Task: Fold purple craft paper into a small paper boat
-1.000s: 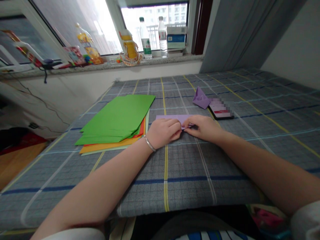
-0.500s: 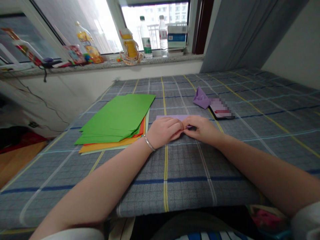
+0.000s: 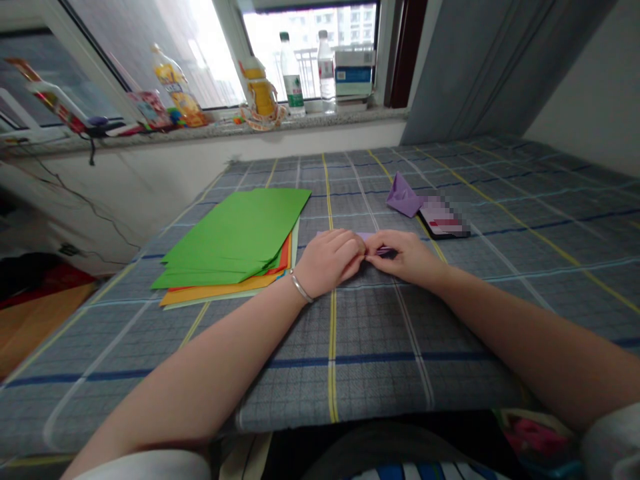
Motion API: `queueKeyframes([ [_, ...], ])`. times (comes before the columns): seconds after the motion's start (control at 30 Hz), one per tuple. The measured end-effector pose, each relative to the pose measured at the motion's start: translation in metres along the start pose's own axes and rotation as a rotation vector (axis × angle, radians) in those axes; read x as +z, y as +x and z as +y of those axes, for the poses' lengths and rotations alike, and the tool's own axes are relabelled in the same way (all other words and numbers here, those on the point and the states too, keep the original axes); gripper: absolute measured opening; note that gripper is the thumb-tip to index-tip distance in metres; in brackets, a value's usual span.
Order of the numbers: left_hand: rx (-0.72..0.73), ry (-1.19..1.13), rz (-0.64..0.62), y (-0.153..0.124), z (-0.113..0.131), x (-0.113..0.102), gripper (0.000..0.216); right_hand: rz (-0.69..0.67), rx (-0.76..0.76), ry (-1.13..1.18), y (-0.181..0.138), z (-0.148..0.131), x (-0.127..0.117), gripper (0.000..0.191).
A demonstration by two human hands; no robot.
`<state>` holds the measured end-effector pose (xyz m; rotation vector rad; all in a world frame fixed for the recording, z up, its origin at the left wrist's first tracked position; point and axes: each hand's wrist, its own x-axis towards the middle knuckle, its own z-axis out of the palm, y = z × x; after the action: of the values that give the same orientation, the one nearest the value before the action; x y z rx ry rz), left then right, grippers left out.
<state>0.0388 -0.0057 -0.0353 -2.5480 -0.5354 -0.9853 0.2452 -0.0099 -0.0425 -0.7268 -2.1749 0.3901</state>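
Note:
My left hand (image 3: 327, 260) and my right hand (image 3: 403, 257) meet at the middle of the checked cloth, fingers curled and pinching a folded purple paper (image 3: 377, 249). Only a thin strip of that paper shows between and behind my fingers. A silver bracelet sits on my left wrist. A finished purple folded paper shape (image 3: 401, 195) lies farther back on the right, next to a phone (image 3: 443, 220).
A stack of coloured sheets (image 3: 235, 237), green on top with orange beneath, lies left of my hands. The window sill (image 3: 210, 130) at the back holds bottles (image 3: 291, 73), a box and small items. A grey curtain hangs at the right. The table's left edge drops to the floor.
The purple paper has been folded smaller; its long strip behind my hands has mostly vanished. My hands have drawn closer together over it.

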Motion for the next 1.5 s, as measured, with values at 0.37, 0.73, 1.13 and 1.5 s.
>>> queueKeyframes([
  [0.37, -0.105, -0.093, 0.087, 0.0, -0.006, -0.005, 0.006, 0.017, 0.09, 0.101, -0.003, 0.007, -0.007, 0.007],
  [0.73, -0.22, -0.103, 0.229, -0.004, -0.017, -0.006, 0.008, 0.07, 0.156, 0.126, -0.004, 0.011, -0.013, 0.007],
  [1.13, -0.531, -0.181, 0.474, -0.006, -0.032, -0.004, 0.025, 0.121, 0.166, 0.139, -0.004, 0.02, -0.014, 0.011],
  [1.5, -0.668, -0.181, 0.625, -0.014, -0.055, -0.002, 0.03, 0.269, 0.113, -0.057, -0.004, 0.024, -0.025, 0.007],
])
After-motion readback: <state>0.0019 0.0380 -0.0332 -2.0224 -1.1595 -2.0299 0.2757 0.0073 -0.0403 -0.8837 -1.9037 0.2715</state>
